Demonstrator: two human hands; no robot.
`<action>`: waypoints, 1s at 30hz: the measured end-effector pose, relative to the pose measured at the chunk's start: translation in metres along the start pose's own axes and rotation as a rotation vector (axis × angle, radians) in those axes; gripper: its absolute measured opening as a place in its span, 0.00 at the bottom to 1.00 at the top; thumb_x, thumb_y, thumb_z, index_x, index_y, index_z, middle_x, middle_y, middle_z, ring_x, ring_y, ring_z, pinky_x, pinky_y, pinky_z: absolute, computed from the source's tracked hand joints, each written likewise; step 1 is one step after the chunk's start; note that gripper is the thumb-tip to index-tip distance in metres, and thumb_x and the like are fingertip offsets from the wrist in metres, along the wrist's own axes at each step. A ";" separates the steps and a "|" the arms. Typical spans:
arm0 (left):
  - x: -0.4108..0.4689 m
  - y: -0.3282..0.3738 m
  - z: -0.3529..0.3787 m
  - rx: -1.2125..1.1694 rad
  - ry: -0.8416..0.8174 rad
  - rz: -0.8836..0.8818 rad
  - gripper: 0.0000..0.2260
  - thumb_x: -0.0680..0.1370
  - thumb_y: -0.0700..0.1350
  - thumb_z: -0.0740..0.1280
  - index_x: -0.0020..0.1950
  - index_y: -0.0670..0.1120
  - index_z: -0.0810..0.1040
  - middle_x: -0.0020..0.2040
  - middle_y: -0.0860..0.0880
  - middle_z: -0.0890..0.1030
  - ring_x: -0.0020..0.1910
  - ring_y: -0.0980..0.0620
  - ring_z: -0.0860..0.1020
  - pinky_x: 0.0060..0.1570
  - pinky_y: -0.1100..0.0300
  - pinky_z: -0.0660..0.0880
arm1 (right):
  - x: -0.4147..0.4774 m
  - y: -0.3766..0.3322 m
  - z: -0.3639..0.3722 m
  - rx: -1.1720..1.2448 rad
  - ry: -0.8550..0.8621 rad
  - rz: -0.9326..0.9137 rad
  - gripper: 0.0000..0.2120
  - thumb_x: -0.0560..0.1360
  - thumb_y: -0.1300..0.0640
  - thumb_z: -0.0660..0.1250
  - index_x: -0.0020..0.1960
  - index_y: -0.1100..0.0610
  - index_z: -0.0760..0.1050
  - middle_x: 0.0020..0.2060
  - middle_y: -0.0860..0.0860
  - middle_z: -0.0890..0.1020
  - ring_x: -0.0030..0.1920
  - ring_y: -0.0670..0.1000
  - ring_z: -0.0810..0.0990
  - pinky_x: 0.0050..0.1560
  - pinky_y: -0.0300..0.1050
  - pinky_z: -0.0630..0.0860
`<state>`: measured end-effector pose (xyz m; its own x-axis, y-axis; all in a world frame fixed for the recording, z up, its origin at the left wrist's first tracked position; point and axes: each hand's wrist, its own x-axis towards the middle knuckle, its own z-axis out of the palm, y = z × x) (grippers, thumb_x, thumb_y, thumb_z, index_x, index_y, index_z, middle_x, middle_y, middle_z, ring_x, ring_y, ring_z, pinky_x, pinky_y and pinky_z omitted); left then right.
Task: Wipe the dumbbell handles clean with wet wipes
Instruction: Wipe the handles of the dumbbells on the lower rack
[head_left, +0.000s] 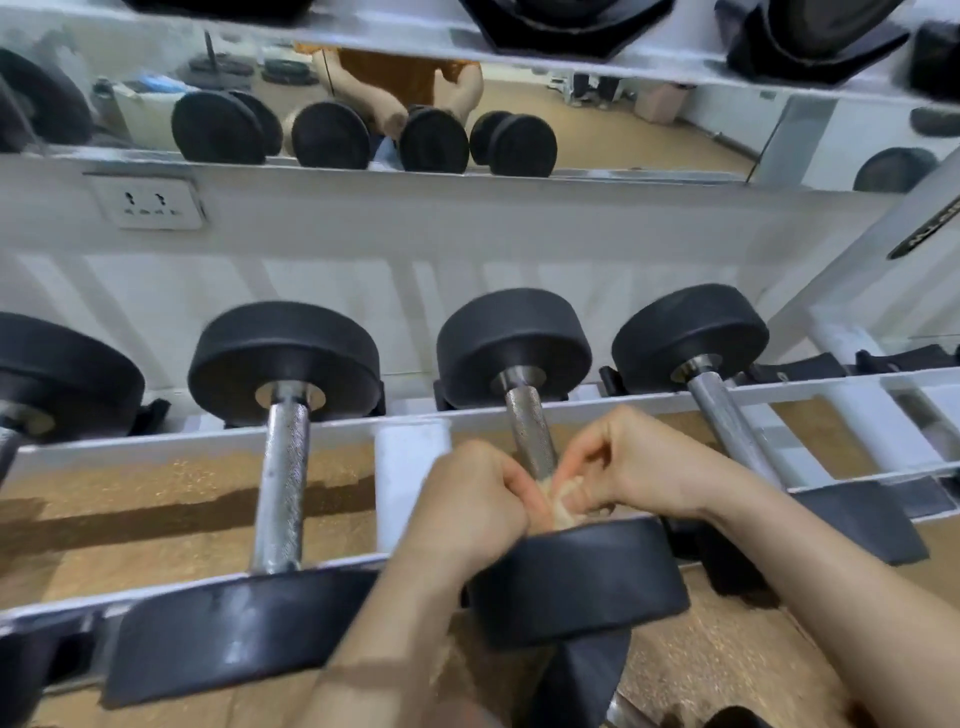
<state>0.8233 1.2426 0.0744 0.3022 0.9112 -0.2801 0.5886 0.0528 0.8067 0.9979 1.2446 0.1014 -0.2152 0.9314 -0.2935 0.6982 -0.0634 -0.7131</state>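
Several black dumbbells lie on a white rack. The middle one has a knurled steel handle running toward me. My left hand and my right hand meet at the near end of that handle, just behind its front weight. Between their fingers is a crumpled, pale wet wipe, pressed around the handle's near end. Both hands pinch the wipe; most of it is hidden by my fingers. The dumbbell to the left shows a bare handle, and the one to the right has a smooth handle.
A mirror behind the rack reflects the dumbbells and my arms. A wall socket sits at the upper left. An upper shelf holds larger black weights. Brown floor shows under the rack rails.
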 end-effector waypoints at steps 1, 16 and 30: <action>0.002 0.000 -0.001 -0.056 0.018 -0.023 0.12 0.66 0.35 0.65 0.31 0.50 0.83 0.32 0.54 0.83 0.34 0.58 0.79 0.36 0.66 0.76 | 0.007 -0.006 0.001 -0.007 0.065 0.009 0.05 0.67 0.65 0.77 0.38 0.56 0.85 0.29 0.48 0.83 0.31 0.46 0.78 0.35 0.34 0.75; -0.020 0.019 -0.004 -0.130 0.051 -0.233 0.08 0.78 0.43 0.66 0.45 0.48 0.85 0.39 0.51 0.83 0.34 0.57 0.73 0.38 0.64 0.71 | 0.001 -0.028 0.024 -0.085 0.199 0.277 0.02 0.71 0.60 0.74 0.40 0.55 0.85 0.35 0.45 0.83 0.38 0.43 0.80 0.40 0.35 0.74; 0.055 0.048 -0.009 -0.008 0.373 -0.324 0.09 0.79 0.47 0.66 0.52 0.47 0.85 0.47 0.46 0.85 0.46 0.46 0.81 0.43 0.59 0.72 | 0.049 -0.026 0.000 0.442 0.469 0.479 0.14 0.73 0.65 0.70 0.33 0.51 0.79 0.29 0.42 0.81 0.33 0.40 0.79 0.38 0.36 0.76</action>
<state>0.8618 1.2989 0.1028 -0.1860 0.9313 -0.3131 0.6016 0.3599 0.7131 0.9694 1.2913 0.1053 0.4169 0.8145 -0.4034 0.2858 -0.5387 -0.7925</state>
